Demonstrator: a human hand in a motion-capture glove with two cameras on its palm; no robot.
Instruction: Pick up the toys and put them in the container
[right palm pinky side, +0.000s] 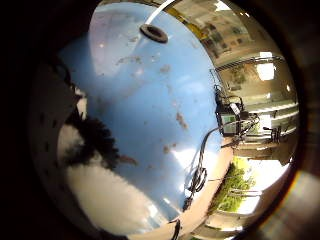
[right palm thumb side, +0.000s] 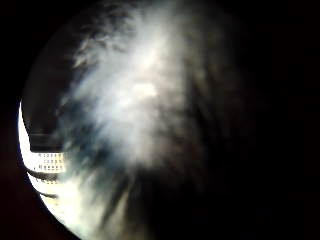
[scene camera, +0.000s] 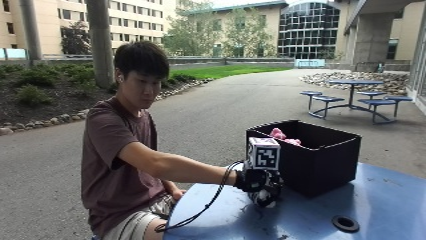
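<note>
In the outside view my gloved right hand grips a black-and-white plush toy just above the blue table. It is right beside the near left corner of the black container. A pink toy lies inside the container. The toy's fur fills the thumb side palm view. In the little finger side palm view the fluffy toy sits at the palm's edge, with the blue table top beyond it.
A round hole with a black rim marks the table's middle, also seen as the hole from the palm. A black cable runs from the glove over the table's edge. The table surface carries brown stains.
</note>
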